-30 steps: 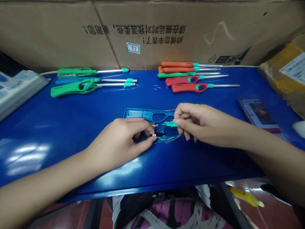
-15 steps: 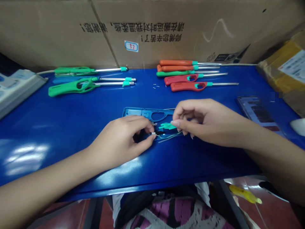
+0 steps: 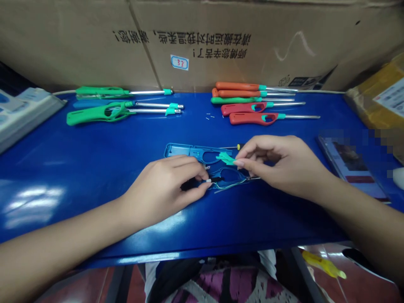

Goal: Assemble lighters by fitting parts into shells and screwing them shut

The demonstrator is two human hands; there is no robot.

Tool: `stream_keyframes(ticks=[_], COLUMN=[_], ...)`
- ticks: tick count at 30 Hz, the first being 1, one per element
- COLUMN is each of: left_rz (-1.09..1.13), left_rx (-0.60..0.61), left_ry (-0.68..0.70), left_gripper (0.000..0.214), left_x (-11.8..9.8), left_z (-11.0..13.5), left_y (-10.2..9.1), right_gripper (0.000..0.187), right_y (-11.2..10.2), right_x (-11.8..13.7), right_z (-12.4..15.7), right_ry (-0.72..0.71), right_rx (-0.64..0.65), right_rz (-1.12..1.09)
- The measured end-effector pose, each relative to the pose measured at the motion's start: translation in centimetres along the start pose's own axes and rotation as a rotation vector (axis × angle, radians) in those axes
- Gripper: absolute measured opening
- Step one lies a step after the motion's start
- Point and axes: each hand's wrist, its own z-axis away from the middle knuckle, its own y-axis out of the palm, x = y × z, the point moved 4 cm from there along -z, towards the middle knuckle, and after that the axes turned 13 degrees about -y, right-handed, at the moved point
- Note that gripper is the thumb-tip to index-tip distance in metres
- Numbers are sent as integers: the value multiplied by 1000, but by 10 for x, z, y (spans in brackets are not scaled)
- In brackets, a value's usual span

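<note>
My left hand (image 3: 168,181) pinches the white end of a small black igniter (image 3: 216,179) between thumb and forefinger, over the lower blue lighter shell half (image 3: 241,179). Thin wires and a metal tube run along that half towards the right. Between the thumb and fingers of my right hand (image 3: 279,162) is a green plastic trigger (image 3: 225,159), held just above the shell. Behind both hands lies the other blue shell half (image 3: 178,150), its inside facing up. A screwdriver (image 3: 239,147) with a yellow and black handle is partly hidden by my right hand.
Green and blue lighters (image 3: 94,114) lie at the back left, orange, green and red ones (image 3: 249,118) at the back right. Tiny screws (image 3: 208,115) lie between them. A phone (image 3: 353,168) rests at right. Cardboard (image 3: 195,25) walls the back; a power strip (image 3: 28,109) stands left.
My right hand has lifted the green trigger slightly up and away from the lower shell, uncovering more of it and the screwdriver's handle. My left hand keeps hold of the igniter. The view has shifted slightly.
</note>
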Motion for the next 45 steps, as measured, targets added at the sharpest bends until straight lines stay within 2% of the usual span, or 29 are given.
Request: stream_keyframes(ticks=[3,6,9,11,25,37,45], left_rz=[9,-4,-13,-12,25,52,41], left_rx=[-44,-54,-61,-66,-105,-150,-157], left_ry=[36,56,67,74,110,119,175], left_gripper=[9,8,6,6,6,5,7], left_x=[1,2,2,1,0,-1,1], left_z=[0,0,-1,-1,-1,-1,-3], left_y=[-1,-1,-2,-3,-1,-3,-1], right_gripper=[15,14,16,18,23,18,20], right_y=[-2,-2,-1,0,9,13,15], right_x=[3,3,-1,-4,2,5,3], right_z=[4,9,12,13,14,14,17], right_ry=[-164,-284,-329,-354,-496,-512,-586], right_rx=[143,306,437,476,502,481,462], right_rz=[246,399,393,354,484,510,520])
